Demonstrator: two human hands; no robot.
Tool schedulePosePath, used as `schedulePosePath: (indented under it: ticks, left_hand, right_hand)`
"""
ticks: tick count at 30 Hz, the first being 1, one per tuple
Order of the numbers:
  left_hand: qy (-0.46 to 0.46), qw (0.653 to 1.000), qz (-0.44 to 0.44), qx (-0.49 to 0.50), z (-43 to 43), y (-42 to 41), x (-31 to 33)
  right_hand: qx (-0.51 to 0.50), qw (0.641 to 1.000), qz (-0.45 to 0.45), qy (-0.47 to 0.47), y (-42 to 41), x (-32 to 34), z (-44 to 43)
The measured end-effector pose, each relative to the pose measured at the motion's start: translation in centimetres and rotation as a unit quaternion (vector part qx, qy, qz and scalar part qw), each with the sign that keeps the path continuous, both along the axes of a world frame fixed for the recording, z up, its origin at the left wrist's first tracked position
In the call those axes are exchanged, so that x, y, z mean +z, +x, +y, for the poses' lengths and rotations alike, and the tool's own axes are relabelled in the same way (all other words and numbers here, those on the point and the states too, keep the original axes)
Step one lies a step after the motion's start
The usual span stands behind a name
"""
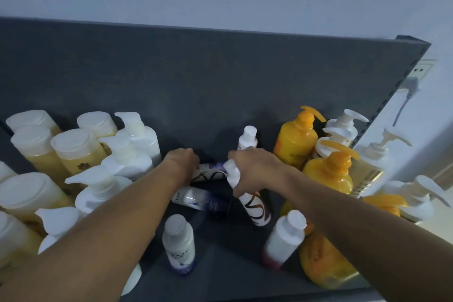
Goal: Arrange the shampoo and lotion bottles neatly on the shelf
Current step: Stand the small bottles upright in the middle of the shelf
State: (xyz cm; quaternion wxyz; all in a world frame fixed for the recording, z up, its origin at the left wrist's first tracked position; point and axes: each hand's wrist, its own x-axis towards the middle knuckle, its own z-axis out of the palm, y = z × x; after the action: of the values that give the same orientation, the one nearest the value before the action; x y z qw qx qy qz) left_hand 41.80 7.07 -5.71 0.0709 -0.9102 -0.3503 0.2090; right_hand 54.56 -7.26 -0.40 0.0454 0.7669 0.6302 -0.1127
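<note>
On the dark shelf (220, 267) my left hand (182, 160) grips the end of a small white bottle with purple swirls (210, 173) that lies on its side. My right hand (255, 167) holds the white cap of a second swirl bottle (256, 208), which leans with its base toward me. A white and purple Dove bottle (201, 201) lies flat below my hands. Another Dove bottle (180, 245) stands upright near the front. A small white bottle (248, 138) stands behind my right hand.
Yellow flip-cap bottles (73, 149) and white pump bottles (127, 154) crowd the left side. Orange pump bottles (296, 140) and more white pump bottles (343, 125) fill the right. A white bottle with a red base (282, 240) stands front right. The dark back panel (196, 76) rises behind.
</note>
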Motion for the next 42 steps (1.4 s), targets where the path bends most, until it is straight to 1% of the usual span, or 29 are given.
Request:
schedulePosePath:
  ticks: [4, 7, 9, 13, 19, 22, 26, 32, 36, 42]
  left_hand:
    - [-0.02, 1.0, -0.007, 0.01, -0.4, 0.6, -0.7]
    - [-0.015, 1.0, -0.018, 0.014, -0.7, 0.5, -0.4]
    - [-0.011, 0.999, -0.027, 0.019, -1.1, 0.2, 0.6]
    - [0.005, 0.997, -0.083, 0.007, -1.9, -0.2, 3.9]
    - [0.004, 0.991, -0.13, -0.03, -4.3, -0.1, 7.3]
    - [-0.023, 0.985, -0.164, -0.047, -5.2, -0.3, 7.5]
    - [-0.077, 0.977, -0.198, -0.038, -6.4, -0.6, 8.1]
    - [-0.126, 0.974, -0.172, -0.071, -8.5, 0.5, 9.0]
    - [-0.147, 0.976, -0.142, -0.071, -9.5, 0.8, 8.5]
    - [-0.178, 0.968, -0.155, -0.086, -9.4, 0.6, 7.2]
  right_hand:
    - [-0.017, 0.999, 0.004, 0.027, 0.1, 1.2, -1.7]
    - [-0.018, 0.999, 0.005, 0.034, -0.2, 1.4, -2.7]
    - [-0.018, 0.999, -0.001, 0.051, -0.6, 1.6, -3.1]
    - [-0.012, 0.996, -0.015, 0.083, -1.8, 2.2, -4.3]
    - [0.022, 0.996, -0.051, 0.074, -4.2, 2.6, -7.1]
    - [0.055, 0.993, -0.084, 0.061, -5.3, 2.1, -8.2]
    - [0.085, 0.986, -0.124, 0.075, -6.0, 1.4, -9.4]
    - [0.076, 0.986, -0.12, 0.082, -6.4, 1.2, -10.5]
    - [0.074, 0.987, -0.115, 0.089, -6.4, 1.0, -10.9]
    - [0.079, 0.991, -0.076, 0.071, -6.2, 1.8, -11.7]
